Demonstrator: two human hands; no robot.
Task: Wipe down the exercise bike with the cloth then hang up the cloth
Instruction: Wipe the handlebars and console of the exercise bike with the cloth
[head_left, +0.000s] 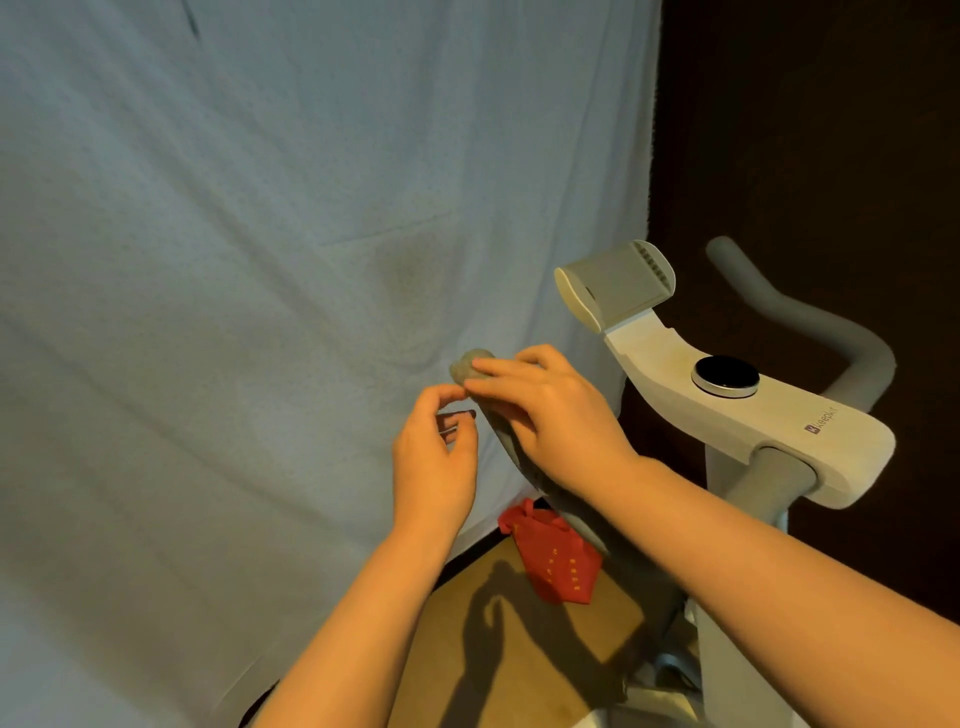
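- Looking down from the head camera, you face the exercise bike, its white console arm carrying a round black dial and, at the far end, a tilted grey holder.
- Your right hand lies over the bike's left handlebar, fingers nearly straight and pressing along the grey bar close to its rounded tip, which pokes out just past your fingertips.
- Your left hand is just beside that same handlebar tip, on the side away from the console. Its fingers are curled and thumb and forefinger meet near the tip; a thin dark thing shows between the fingers, too small to name, so you cannot tell what this hand pinches, if anything.
- A large pale blue cloth hangs spread behind the handlebar, filling the view on the side away from the console; neither hand visibly holds it.
- The bike's right handlebar curves up on the far side of the console, against a dark background.
- Below the left handlebar, a red bag with small yellow marks hangs over a tan floor, where the shadows of your hands fall.
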